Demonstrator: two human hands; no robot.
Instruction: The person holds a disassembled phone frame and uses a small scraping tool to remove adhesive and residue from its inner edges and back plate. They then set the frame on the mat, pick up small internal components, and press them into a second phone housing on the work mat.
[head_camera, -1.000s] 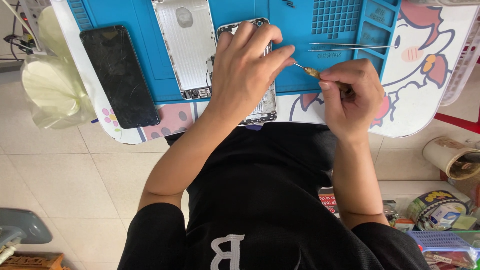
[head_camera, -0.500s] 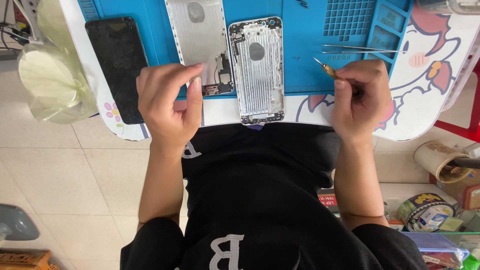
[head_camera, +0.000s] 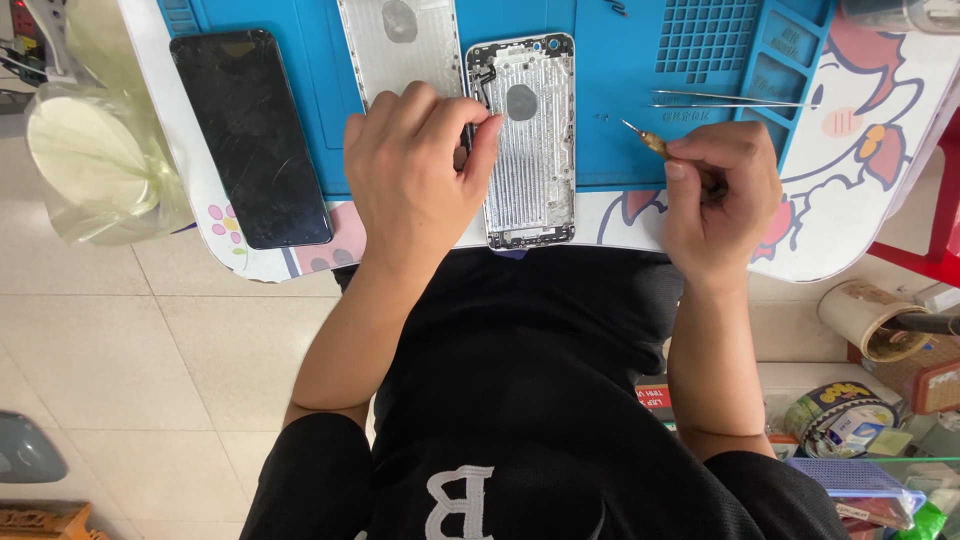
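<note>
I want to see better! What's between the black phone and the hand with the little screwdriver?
In the head view: the left hand and an opened silver phone shell on the blue mat.

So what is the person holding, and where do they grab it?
The right hand grips a small screwdriver by its handle; the left hand pinches the phone housing's left edge.

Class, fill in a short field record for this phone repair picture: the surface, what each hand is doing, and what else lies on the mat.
Surface: blue work mat on a cartoon-printed table
Left hand: fingers at the left edge of the open silver phone housing
Right hand: grips a small screwdriver, tip over the mat
Beside housing: silver back panel
Far left: black phone, cracked screen
Upper right: tweezers
</note>
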